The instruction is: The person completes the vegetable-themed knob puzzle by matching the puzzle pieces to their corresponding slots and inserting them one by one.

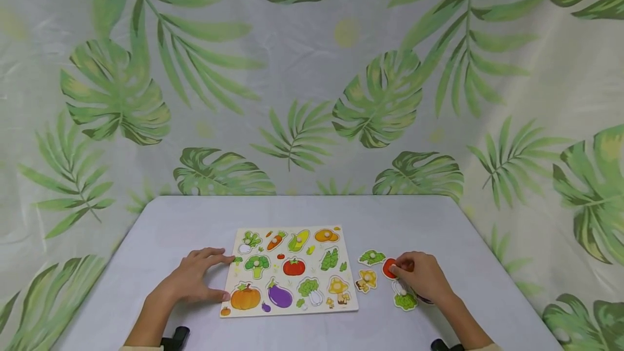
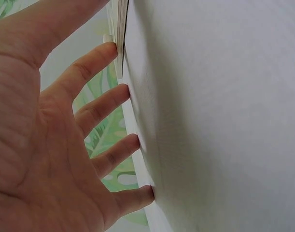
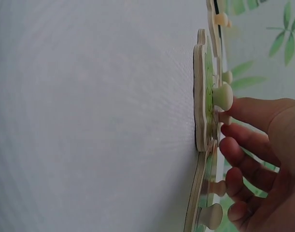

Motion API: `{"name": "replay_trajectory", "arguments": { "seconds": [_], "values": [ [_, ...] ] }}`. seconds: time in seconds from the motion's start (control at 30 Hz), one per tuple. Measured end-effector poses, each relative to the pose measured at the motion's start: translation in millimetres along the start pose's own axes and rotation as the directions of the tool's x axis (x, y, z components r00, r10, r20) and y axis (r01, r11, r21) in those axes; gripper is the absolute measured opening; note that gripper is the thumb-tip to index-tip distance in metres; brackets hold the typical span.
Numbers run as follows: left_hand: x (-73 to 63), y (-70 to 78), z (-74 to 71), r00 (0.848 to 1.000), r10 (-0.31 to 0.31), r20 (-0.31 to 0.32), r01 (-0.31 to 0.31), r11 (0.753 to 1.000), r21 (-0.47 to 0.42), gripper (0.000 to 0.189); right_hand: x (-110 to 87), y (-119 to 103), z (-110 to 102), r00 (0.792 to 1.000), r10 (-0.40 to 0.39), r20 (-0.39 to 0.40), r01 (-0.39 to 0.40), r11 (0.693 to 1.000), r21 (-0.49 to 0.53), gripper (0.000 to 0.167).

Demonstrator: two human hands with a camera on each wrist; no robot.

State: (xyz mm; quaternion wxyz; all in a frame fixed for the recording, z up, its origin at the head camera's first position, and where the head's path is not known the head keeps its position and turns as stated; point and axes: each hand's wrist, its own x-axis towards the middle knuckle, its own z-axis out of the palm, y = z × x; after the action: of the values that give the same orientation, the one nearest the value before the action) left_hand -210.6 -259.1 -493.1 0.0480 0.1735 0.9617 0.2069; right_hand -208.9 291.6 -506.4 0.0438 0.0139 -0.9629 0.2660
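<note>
A pale wooden puzzle board [image 1: 352,303] with vegetable pictures lies flat on the table. My left hand [image 1: 197,278] rests by its left side with fingers spread, thumb and index fingertip at the board's edge. To the board's right, my right hand [image 1: 423,275] pinches the small knob of a red tomato piece [image 1: 388,267] between thumb and index finger. Around it lie a green pea-pod piece [image 1: 372,257], a yellow mushroom piece [image 1: 366,281] and an upside-down bok choy piece [image 1: 405,300]. Under the right hand, a dark purple piece [image 1: 426,301] is mostly hidden.
Several knobbed pieces sit in the board's upper part, among them a broccoli [image 1: 257,266], a carrot [image 1: 275,240] and a corn cob [image 1: 299,240]. The white-covered table [image 1: 302,210] ends at a leaf-patterned curtain [image 1: 302,69]. In the right wrist view, loose pieces overlap closely.
</note>
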Motion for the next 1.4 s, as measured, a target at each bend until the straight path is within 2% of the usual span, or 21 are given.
{"name": "replay_trajectory", "arguments": {
  "seconds": [0.27,0.63,1.0,1.4],
  "values": [
    [1.7,1.2,0.8,1.000,-0.014,0.009,0.014,1.000,0.007,0.084,0.6,0.9,-0.6,0.999,-0.035,-0.018,0.035,0.999,-0.004,0.012],
    [0.8,2.7,-1.6,1.000,-0.014,0.019,0.014,1.000,0.004,0.084,9.0,-6.1,-3.8,0.993,-0.093,-0.069,0.094,0.995,0.017,0.014],
    [2.1,-1.2,0.9,1.000,-0.004,0.005,0.004,1.000,0.006,0.085,22.2,-37.8,2.9,0.982,-0.177,-0.070,0.179,0.984,0.022,0.016],
    [-0.3,1.6,-1.0,1.000,-0.008,0.013,0.008,1.000,-0.001,0.085,39.7,-79.5,18.6,0.977,-0.214,0.019,0.212,0.974,0.084,0.016]
  ]
}}
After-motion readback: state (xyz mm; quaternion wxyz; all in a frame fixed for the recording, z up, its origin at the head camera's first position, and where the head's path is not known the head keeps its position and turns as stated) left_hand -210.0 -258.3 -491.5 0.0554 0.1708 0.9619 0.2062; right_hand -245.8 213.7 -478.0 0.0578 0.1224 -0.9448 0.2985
